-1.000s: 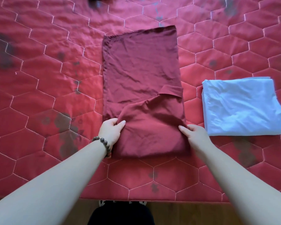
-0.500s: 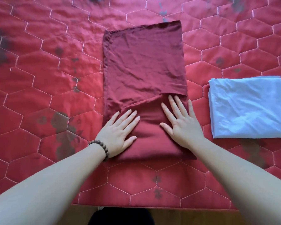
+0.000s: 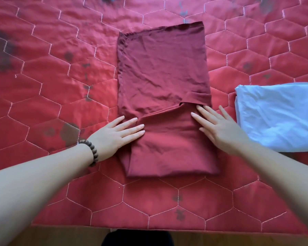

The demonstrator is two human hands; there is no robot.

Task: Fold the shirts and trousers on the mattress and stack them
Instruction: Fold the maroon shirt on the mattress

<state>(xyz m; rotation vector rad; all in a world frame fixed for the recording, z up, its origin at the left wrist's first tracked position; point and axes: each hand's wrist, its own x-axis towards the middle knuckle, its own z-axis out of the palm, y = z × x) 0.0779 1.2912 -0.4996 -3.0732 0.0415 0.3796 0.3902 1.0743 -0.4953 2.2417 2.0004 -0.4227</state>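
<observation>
No box, basket or other container shows here; everything lies straight on the red quilted mattress [image 3: 43, 103], whose stitched hexagons carry scattered dark blotches. At the middle of that mattress lies the dark red garment [image 3: 164, 77], folded into a long rectangle whose long axis runs from the mattress's near edge away toward its far side, slightly tilted so the far end leans right. Its near third is doubled over, and a folded flap edge crosses the cloth on the right side, just beyond the fingers. The left hand [image 3: 114, 135] lies flat on the garment's left edge, fingers straight and together, pointing right across the cloth; a brown bead bracelet [image 3: 92, 151] circles its wrist. The right hand [image 3: 219, 128] lies flat on the garment's right edge, fingers straight and somewhat spread, pointing toward the flap; neither hand grips anything. To the right of the dark red garment, near but apart from it, rests a folded pale blue garment [image 3: 277, 116], partly cut off by the frame. Beyond the mattress's near edge shows a strip of wooden floor [image 3: 60, 237] and a dark shape, too cropped to identify.
</observation>
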